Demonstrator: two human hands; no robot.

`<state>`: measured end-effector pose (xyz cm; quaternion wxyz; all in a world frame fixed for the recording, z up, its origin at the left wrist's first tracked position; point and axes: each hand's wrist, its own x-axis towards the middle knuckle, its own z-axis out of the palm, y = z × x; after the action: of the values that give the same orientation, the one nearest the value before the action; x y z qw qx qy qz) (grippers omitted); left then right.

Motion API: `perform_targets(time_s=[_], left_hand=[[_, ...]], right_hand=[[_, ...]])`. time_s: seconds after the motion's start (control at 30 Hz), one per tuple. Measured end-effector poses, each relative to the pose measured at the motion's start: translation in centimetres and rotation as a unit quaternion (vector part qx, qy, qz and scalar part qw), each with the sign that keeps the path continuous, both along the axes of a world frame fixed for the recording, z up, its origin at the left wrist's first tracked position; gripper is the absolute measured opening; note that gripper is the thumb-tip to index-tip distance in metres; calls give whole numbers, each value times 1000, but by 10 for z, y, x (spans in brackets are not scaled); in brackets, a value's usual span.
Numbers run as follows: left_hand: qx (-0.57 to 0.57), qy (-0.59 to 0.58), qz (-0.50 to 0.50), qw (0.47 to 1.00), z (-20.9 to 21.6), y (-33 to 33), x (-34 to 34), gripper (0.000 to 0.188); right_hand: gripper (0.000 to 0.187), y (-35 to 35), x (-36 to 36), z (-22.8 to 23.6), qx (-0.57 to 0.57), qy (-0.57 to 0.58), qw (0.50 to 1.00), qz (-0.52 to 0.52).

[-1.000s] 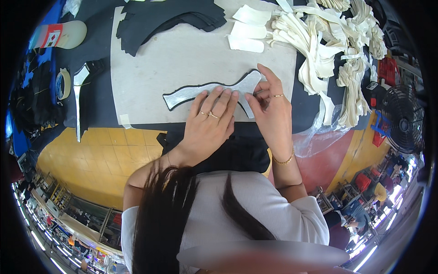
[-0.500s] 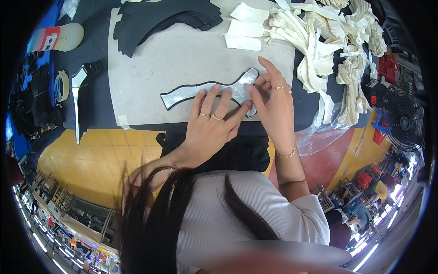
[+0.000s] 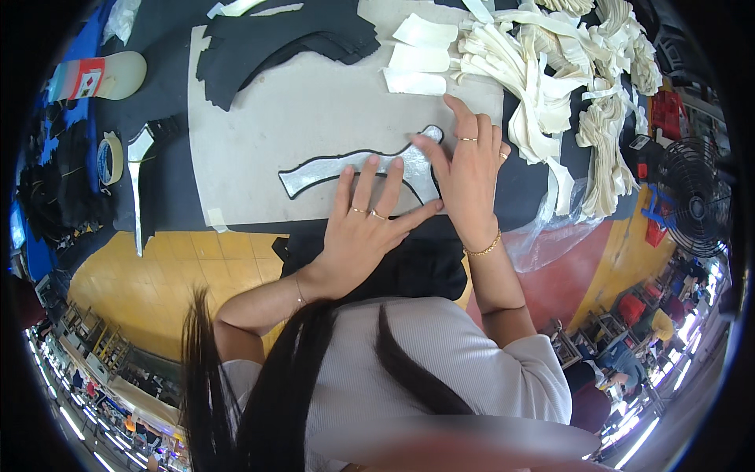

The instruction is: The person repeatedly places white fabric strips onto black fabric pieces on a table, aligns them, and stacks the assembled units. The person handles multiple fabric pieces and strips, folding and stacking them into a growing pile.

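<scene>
A curved, forked silvery-grey piece with a black edge (image 3: 313,178) lies flat on a pale grey board. My left hand (image 3: 363,236) rests over its middle, fingers spread and fingertips on the silvery surface, while its thumb reaches to the lower right prong. At the piece's right end is my right hand (image 3: 473,177), its thumb and forefinger apart and the thumb over the upper prong. Nothing shows in its grasp. Part of the right end is hidden by my hands.
The board (image 3: 259,141) lies on a dark table. Black cut pieces (image 3: 283,55) sit at its far side, beside pale strips (image 3: 417,59) and cream bundles (image 3: 543,94). At left are a bottle (image 3: 118,75), a tape roll (image 3: 111,157) and a brush (image 3: 137,189). A fan (image 3: 696,200) stands right.
My right fingers have shifted from the piece's right edge, and the thumb now stretches over the upper prong. My left hand stays on the piece, its thumb lower and further right.
</scene>
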<state>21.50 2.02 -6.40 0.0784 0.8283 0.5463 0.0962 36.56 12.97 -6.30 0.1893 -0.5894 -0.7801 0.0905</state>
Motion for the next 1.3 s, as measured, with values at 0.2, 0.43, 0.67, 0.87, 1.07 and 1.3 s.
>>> perform_targets(time_s=[0.2, 0.43, 0.67, 0.87, 1.07, 1.3], left_hand=[[21, -22, 4, 1000, 1, 0, -3, 72], [-26, -16, 20, 999, 10, -8, -22, 82], [-54, 44, 170, 983, 28, -12, -101, 83], [0, 12, 223, 975, 39, -5, -120, 72], [98, -33, 219, 970, 37, 46, -111, 50], [149, -49, 270, 950, 28, 97, -131, 46]], right_hand=[[64, -5, 5, 7, 1, -6, 999, 53], [44, 7, 12, 16, -32, 41, 998, 29], [28, 50, -10, 52, 66, 90, 982, 152], [17, 151, -91, 46, 186, 107, 925, 314], [38, 202, -188, 23, 46, -19, 924, 380], [17, 219, -197, 38, -47, -10, 925, 378]])
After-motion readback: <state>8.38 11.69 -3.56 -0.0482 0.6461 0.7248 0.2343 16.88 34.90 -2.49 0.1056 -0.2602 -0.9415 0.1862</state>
